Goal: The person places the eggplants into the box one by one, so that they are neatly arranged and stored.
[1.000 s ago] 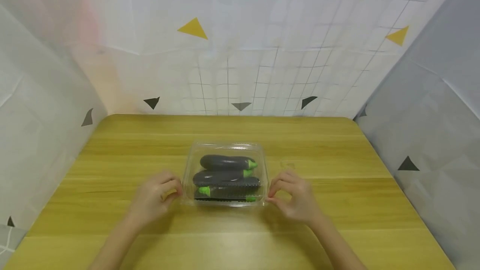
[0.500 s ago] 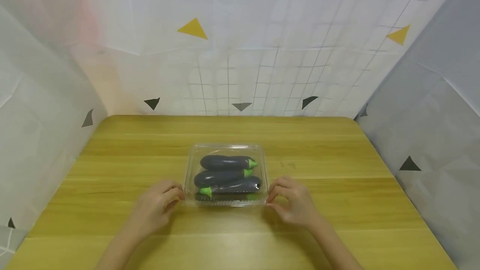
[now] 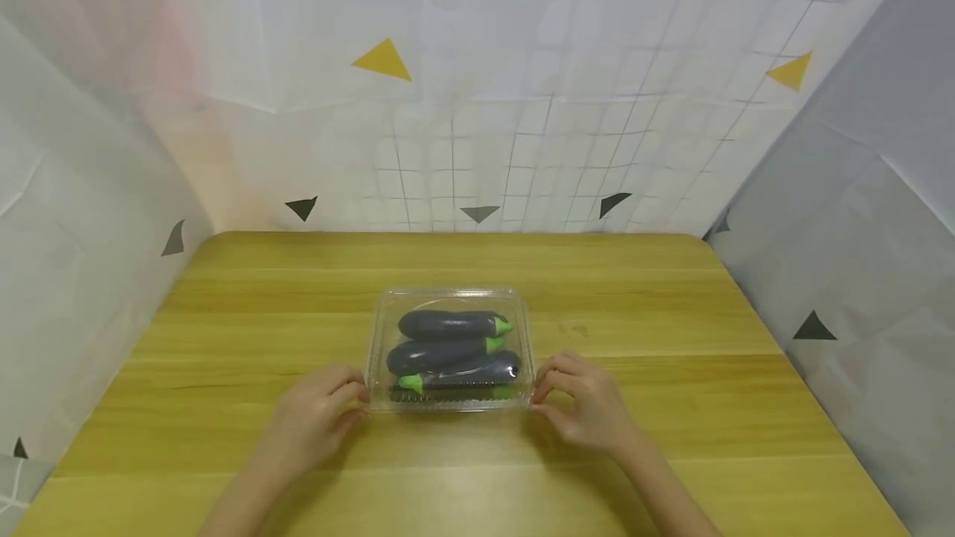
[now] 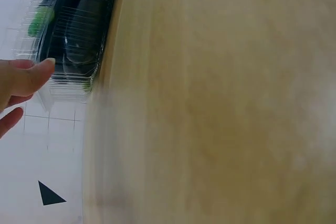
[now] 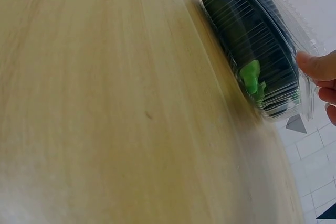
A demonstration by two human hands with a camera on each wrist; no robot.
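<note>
A clear plastic clamshell box (image 3: 425, 297) sits on the table, its lid lying over several dark purple eggplants (image 3: 443, 325) with green stem ends. At the box's near left corner my left hand (image 3: 317, 411) pinches the rim, thumb on the near side in the left wrist view. The near right corner is pinched by my right hand (image 3: 585, 401); its thumb and fingers hold the rim in the right wrist view. Through the ribbed wall, an eggplant (image 5: 226, 19) shows with its green cap. Whether the lid is fully snapped down cannot be told.
The box stands around the middle of a wood-grain table (image 3: 634, 288). White patterned sheets (image 3: 477, 147) rise behind the table's far edge and along both sides.
The lid's near edge has come down toward the box's rim, and its ridged line sits lower over the eggplants. My left hand has shifted slightly forward-right and down; the right has barely moved.
</note>
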